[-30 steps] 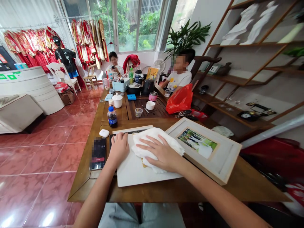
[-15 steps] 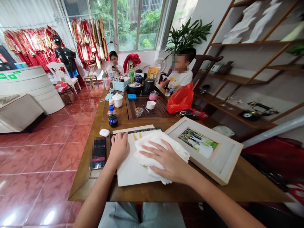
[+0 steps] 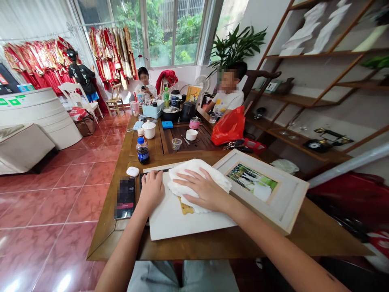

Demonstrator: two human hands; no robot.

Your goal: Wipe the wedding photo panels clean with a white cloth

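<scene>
On the brown wooden table [image 3: 105, 239], head view: a smooth, flat white board [image 3: 173, 225] with straight edges and a golden patch [image 3: 186, 208]; upon it a soft, bunched white cloth [image 3: 197, 164], under the right hand [image 3: 208, 192], palm down, fingers spread and unclosed; the left hand [image 3: 152, 185], fingers bent, at the board's upper left, its grip impossible to tell; a deep rectangular picture frame [image 3: 285, 198] just beside the board; a strip of wood between board and front table edge

cloth [image 3: 192, 164] on board [image 3: 170, 223], phone [image 3: 125, 198] left, framed photo [image 3: 253, 181] right; bottle [image 3: 142, 152] at back left, all on table [image 3: 106, 240]
</scene>
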